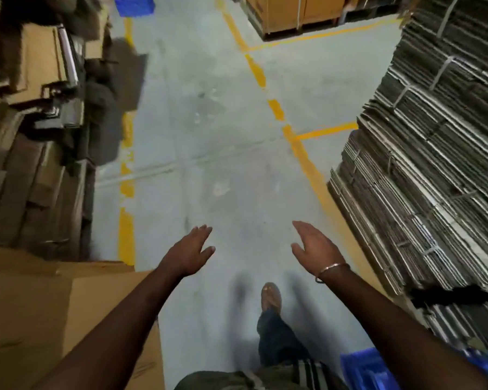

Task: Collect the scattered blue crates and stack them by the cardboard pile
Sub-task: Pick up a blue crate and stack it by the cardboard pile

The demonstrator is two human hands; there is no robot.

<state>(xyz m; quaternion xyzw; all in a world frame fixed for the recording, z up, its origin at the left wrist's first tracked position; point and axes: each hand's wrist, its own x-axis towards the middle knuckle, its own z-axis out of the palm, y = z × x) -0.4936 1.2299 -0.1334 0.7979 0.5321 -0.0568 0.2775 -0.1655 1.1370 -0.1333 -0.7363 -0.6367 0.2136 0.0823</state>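
Observation:
A blue crate [135, 5] lies far ahead on the grey floor at the top left, cut off by the frame edge. Another blue crate [366, 368] sits at the bottom right beside the tall pile of flattened cardboard [434, 170], partly hidden behind my right arm. My left hand [189, 250] and my right hand [314, 246] are held out in front of me over the aisle, fingers spread, palms facing each other, holding nothing. A metal bangle circles my right wrist.
Brown cartons [26, 142] are heaped along the left; a large carton [68, 319] stands at the lower left. Boxes on a pallet [296, 12] stand at the top. Yellow floor lines [299, 147] edge the aisle. My foot [271, 298] is stepping forward.

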